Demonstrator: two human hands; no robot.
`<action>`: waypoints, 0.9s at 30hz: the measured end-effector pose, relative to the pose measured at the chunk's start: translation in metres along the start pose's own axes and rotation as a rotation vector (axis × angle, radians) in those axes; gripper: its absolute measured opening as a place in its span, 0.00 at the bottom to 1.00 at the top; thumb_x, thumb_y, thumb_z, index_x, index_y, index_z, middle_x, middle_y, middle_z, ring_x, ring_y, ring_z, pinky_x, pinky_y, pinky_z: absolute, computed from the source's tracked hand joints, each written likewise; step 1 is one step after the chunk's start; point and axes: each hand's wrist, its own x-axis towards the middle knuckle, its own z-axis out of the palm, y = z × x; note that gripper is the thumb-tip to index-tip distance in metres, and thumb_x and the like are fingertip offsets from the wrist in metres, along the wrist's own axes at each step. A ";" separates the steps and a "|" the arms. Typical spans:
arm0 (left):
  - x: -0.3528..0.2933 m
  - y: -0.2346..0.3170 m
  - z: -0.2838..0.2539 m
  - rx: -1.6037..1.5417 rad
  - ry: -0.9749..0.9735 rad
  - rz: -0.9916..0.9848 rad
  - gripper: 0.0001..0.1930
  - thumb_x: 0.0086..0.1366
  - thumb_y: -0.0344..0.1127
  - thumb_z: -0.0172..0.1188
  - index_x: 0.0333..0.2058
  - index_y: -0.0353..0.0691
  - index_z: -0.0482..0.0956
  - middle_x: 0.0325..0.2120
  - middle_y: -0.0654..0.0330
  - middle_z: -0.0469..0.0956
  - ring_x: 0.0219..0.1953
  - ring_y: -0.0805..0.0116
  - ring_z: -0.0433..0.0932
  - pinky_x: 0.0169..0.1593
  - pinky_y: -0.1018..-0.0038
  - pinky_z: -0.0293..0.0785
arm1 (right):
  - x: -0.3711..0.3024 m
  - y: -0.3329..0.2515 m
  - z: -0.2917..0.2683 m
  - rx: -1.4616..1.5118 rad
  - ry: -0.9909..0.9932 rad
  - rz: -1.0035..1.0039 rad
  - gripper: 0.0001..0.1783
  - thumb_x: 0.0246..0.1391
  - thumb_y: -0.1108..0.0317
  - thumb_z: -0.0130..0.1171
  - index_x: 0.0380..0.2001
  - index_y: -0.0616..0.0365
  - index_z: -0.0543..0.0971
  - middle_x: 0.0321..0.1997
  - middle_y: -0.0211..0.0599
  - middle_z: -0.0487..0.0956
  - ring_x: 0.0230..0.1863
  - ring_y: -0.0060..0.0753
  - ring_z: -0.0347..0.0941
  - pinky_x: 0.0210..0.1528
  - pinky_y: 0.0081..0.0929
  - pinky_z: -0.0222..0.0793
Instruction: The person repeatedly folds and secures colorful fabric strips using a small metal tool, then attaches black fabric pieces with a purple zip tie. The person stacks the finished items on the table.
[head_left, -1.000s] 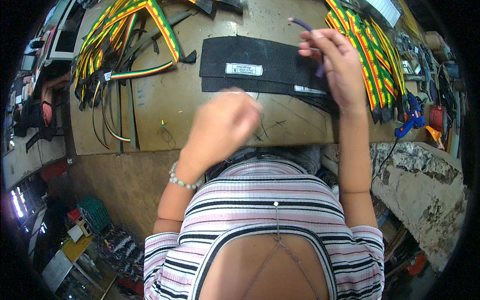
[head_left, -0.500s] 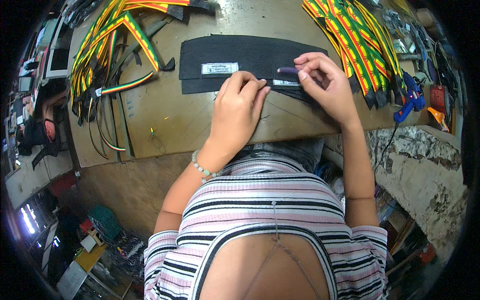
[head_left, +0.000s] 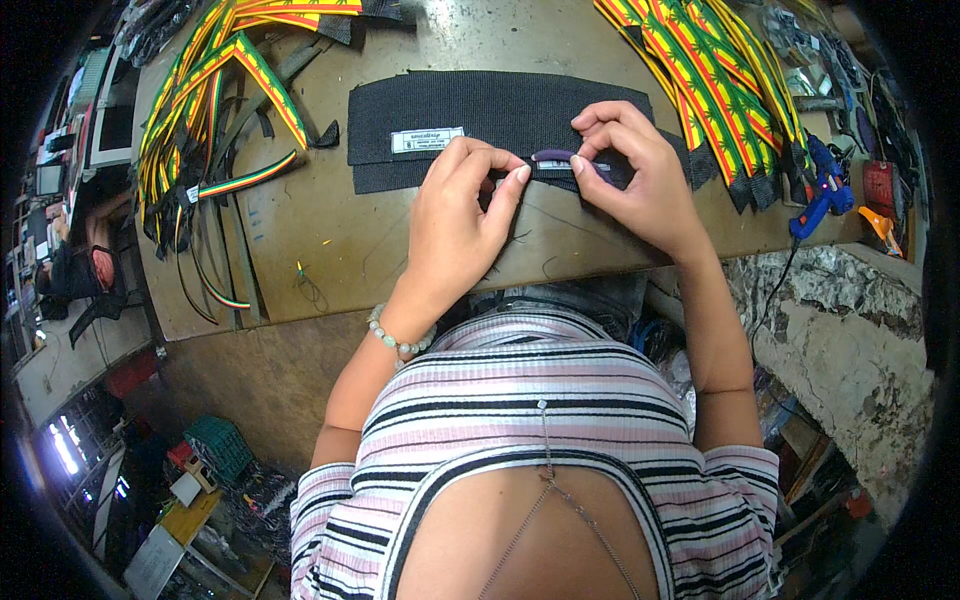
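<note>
Wide black webbing strips (head_left: 500, 105) lie stacked in front of me, one partly covering another. A white printed label (head_left: 428, 140) sits on the upper strip's left part; a second white label (head_left: 557, 166) shows between my hands. My left hand (head_left: 455, 215) has thumb and forefinger pinched together at the strips' near edge, beside the second label; what they hold, if anything, is too small to make out. My right hand (head_left: 640, 180) pinches a slim, curved purple tool (head_left: 553, 155), its pale tip pointing left toward my left fingertips. The tool's other end is hidden by my fingers.
Green, yellow and red patterned straps (head_left: 220, 75) are heaped at the left, with more patterned straps (head_left: 690, 90) at the right. A blue glue gun (head_left: 825, 200) and an orange-handled tool (head_left: 880, 230) lie by the table's right edge. Loose threads (head_left: 308, 285) lie near the front edge.
My right hand has brought the purple tool left and nearer to me, close to my left fingertips. My left hand stays pinched by the strips' edge. The whole view has shifted slightly.
</note>
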 end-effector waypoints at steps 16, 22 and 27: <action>0.029 0.014 0.014 0.226 -0.006 0.449 0.08 0.51 0.28 0.70 0.33 0.40 0.86 0.32 0.58 0.78 0.32 0.61 0.77 0.36 0.71 0.75 | -0.008 0.007 -0.009 0.599 0.353 0.423 0.09 0.62 0.71 0.58 0.39 0.68 0.74 0.40 0.41 0.79 0.41 0.26 0.78 0.47 0.24 0.77; 0.030 0.019 0.032 0.363 -0.138 0.480 0.07 0.53 0.28 0.65 0.33 0.39 0.81 0.34 0.59 0.77 0.34 0.59 0.76 0.37 0.67 0.75 | -0.011 0.014 -0.008 0.661 0.332 0.393 0.09 0.62 0.71 0.58 0.39 0.68 0.74 0.38 0.37 0.78 0.41 0.24 0.78 0.48 0.21 0.77; 0.017 0.011 0.026 0.290 -0.183 0.478 0.12 0.57 0.23 0.59 0.41 0.34 0.70 0.42 0.48 0.71 0.44 0.49 0.72 0.49 0.61 0.70 | -0.013 0.013 -0.010 0.555 0.258 0.322 0.06 0.58 0.73 0.60 0.35 0.65 0.76 0.40 0.36 0.78 0.44 0.23 0.76 0.49 0.20 0.75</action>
